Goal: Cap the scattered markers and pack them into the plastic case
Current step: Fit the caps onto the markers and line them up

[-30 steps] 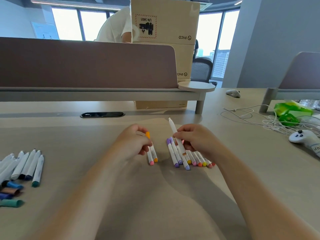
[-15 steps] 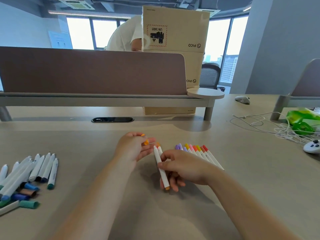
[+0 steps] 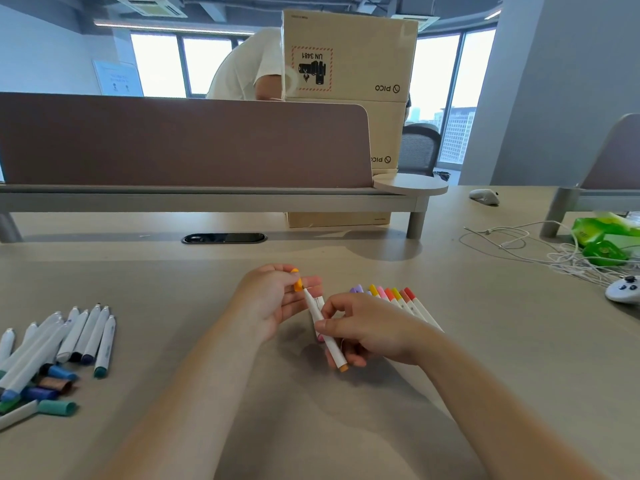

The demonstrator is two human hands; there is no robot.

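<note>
Since half a second ago, your right hand (image 3: 370, 332) has swung the white marker (image 3: 320, 322) up off its low slant, and its nib, which stood apart from the orange cap (image 3: 297, 277) then, now meets the cap's mouth. Your left hand (image 3: 273, 303) pinches that cap between thumb and fingers (image 3: 311, 282), palm turned toward the right hand, just above the bench (image 3: 346, 427). Your right fingers (image 3: 332, 306) are curled round the marker's barrel near its middle, gripping it. Its orange tail end pokes out below your right fingers, toward you, and its nib end slants up and left to the cap. Whether the cap is seated on the nib cannot be told. Directly under the held marker, between your two hands, a second white marker with a pink end (image 3: 319, 302) lies flat on the bench. Beyond your right knuckles, a row of capped markers (image 3: 401, 301) lies side by side, caps pointing away, in purple, yellow, pink, orange and red. Well off to the left of your left fingers lies a bunch of uncapped markers (image 3: 86, 336), with loose caps (image 3: 57, 374) in blue, brown and teal on the near side of them. Far to the right of your right fingers are tangled white cables (image 3: 519, 244), a white controller (image 3: 623, 289) and a green bag (image 3: 602, 230). Ahead of both hands stands a brown divider panel (image 3: 173, 143), with stacked cardboard boxes (image 3: 349, 53) and a person in a white shirt (image 3: 242, 71) behind it.
</note>
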